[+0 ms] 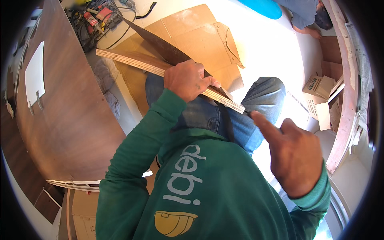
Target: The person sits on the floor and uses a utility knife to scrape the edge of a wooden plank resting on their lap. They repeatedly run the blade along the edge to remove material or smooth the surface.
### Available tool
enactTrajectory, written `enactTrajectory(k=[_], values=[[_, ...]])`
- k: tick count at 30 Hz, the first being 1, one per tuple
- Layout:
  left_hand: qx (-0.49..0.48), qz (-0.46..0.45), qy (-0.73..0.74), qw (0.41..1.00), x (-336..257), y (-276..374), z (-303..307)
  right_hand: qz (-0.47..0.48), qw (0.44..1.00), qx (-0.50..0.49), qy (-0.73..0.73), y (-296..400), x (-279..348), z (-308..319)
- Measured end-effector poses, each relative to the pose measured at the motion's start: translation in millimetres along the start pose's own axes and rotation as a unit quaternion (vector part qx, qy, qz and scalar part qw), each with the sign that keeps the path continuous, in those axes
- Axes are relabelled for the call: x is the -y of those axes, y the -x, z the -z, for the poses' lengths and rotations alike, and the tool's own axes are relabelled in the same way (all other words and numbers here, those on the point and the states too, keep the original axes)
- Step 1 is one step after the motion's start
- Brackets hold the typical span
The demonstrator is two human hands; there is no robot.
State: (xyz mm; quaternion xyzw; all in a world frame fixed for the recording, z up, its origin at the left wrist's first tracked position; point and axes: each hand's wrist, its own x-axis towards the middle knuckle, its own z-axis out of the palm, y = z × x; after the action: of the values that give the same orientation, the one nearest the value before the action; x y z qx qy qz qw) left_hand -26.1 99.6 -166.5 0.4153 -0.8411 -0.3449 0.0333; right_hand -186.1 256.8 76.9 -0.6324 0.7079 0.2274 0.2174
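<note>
A plywood strip (pixel 135 62), its pale layered edge towards me, lies aslant over my jeans. Along its far side runs a long dark brown thin strip (pixel 162 45), perhaps laminate, rising away to the upper left. My left hand (pixel 187 79) clasps both pieces near the middle, thumb pressed on the dark strip. By the plywood's right end, my right hand (pixel 292 154) grips a slim tool, with the index finger stretched along it. Only the dark tip of the tool (pixel 248 114) shows at the plywood's corner; the hand hides the rest, so its kind is unclear.
Flattened cardboard (pixel 192 27) covers the floor ahead. Tools and cords (pixel 96 21) are heaped at upper left. A large brown panel (pixel 69 105) stands at left. Open cardboard boxes (pixel 319 87) sit at right, below another person's arm (pixel 307 31).
</note>
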Motion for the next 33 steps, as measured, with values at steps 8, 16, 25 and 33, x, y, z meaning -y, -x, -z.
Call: enactTrajectory(k=[8, 16, 25, 33], values=[[-0.065, -0.026, 0.005, 0.998, 6.1, 5.7, -9.0, 0.01, 1.0, -0.013, -0.01, -26.6, 13.8, -26.0], [-0.064, -0.034, 0.02, 0.997, 8.0, 6.8, -9.2, 0.021, 0.997, -0.047, -0.053, -31.9, 11.2, -41.9], [-0.072, -0.031, 0.022, 0.997, 6.6, 8.9, -8.3, 0.064, 0.996, -0.059, -0.033, -82.1, 32.1, -69.2], [-0.088, -0.041, 0.008, 0.995, 10.8, 7.5, -12.7, 0.105, 0.994, -0.017, 0.002, -111.0, 33.8, -67.0]])
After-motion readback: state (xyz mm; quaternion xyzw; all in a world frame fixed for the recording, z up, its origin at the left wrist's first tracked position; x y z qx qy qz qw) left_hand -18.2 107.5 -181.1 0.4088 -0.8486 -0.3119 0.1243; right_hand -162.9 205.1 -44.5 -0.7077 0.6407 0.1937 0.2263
